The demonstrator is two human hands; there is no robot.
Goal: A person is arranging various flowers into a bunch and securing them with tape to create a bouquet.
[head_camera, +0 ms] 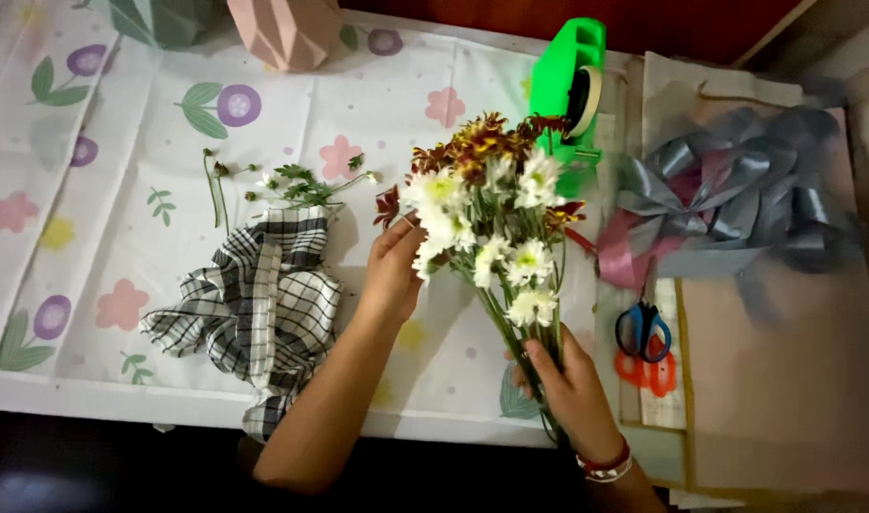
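My right hand grips the bouquet stems; left hand pinches a bloom — tugging could snap petals off.

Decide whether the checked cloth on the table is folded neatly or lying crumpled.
Crumpled. The checked cloth lies bunched in uneven folds on the floral table cover, its edges splayed, beside the left hand.
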